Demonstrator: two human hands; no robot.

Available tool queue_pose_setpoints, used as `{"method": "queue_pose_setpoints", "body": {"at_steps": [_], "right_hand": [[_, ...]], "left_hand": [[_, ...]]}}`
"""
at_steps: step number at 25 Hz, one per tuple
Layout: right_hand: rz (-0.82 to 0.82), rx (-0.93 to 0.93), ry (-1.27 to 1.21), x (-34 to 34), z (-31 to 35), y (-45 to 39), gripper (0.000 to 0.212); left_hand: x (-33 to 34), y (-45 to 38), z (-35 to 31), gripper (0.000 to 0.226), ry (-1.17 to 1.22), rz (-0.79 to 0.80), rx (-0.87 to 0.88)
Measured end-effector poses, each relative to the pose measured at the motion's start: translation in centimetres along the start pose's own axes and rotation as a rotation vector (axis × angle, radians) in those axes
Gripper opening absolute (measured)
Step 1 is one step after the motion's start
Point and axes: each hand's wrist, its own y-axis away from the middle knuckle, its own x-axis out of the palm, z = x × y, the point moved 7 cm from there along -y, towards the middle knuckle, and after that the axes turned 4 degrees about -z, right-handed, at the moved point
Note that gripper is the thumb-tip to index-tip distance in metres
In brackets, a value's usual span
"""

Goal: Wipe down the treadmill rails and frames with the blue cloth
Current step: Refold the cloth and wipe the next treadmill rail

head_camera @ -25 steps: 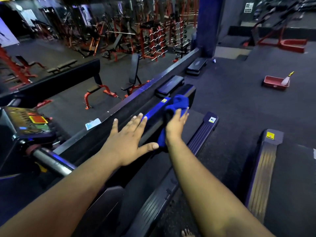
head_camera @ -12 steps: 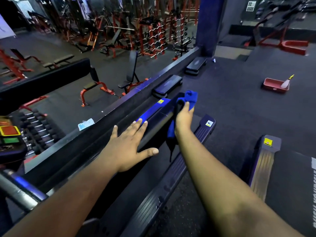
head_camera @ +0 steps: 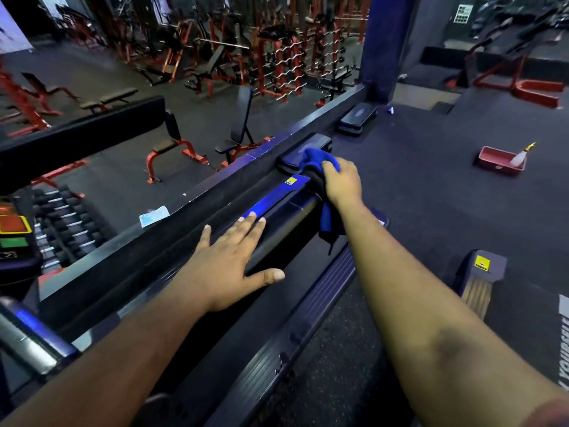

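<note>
One soft blue cloth [head_camera: 318, 160], bunched, sits at the far end of the smooth dark treadmill rail [head_camera: 278, 224], gripped by the right hand [head_camera: 341, 180]; the left hand [head_camera: 229, 257] lies flat there, fingers spread.

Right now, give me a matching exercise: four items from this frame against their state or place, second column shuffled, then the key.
Column 1
1. left hand
2. right hand
3. blue cloth
4. red tray

Column 2
A. on the floor, far right, with a spray bottle in it
B. flat, fingers spread on the treadmill rail
C. bunched at the rail's far end, tail hanging down
D. gripping the cloth

Pairs: 1-B, 2-D, 3-C, 4-A
</note>
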Motion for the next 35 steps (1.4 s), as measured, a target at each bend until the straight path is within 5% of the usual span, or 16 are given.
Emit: {"method": "queue_pose_setpoints", "body": {"at_steps": [3,6,9,13,17,20,23,27,31,35], "right_hand": [[-0.120,-0.125,-0.023,1.6,1.0,7.5,0.044],[0.012,-0.305,-0.021,3.0,1.2,14.6,0.052],[0.076,-0.338,0.126,1.9,1.1,9.1,0.048],[0.058,-0.125,0.164,0.9,1.3,1.4,0.044],[-0.089,-0.136,-0.023,1.5,1.3,7.7,0.050],[0.012,-0.285,-0.034,3.0,1.2,15.1,0.056],[0.059,-0.381,0.058,2.2,0.6,10.3,0.055],[-0.067,-0.129,-0.237,0.7,-1.0,4.0,0.055],[-0.206,0.143,-0.517,2.2,-3.2,8.6,0.070],[0.034,-0.201,-0.347,4.9,-0.5,20.7,0.069]], "left_hand": [[0.0,-0.2,0.1,0.107,0.003,-0.003,0.002],[0.2,-0.4,0.1,0.108,-0.008,0.008,0.003],[0.2,-0.5,0.2,0.107,-0.003,0.009,0.005],[0.2,-0.3,0.3,0.107,0.005,0.011,0.000],[0.2,-0.4,0.3,0.109,0.015,-0.004,-0.001],[0.3,-0.5,0.3,0.109,0.028,0.003,0.001],[0.2,-0.5,0.3,0.109,0.023,0.007,-0.003],[0.1,-0.4,0.2,0.104,0.024,0.015,-0.012],[0.0,-0.1,0.0,0.102,0.021,0.027,-0.019],[-0.1,-0.3,0.1,0.111,0.026,-0.002,-0.018]]}}
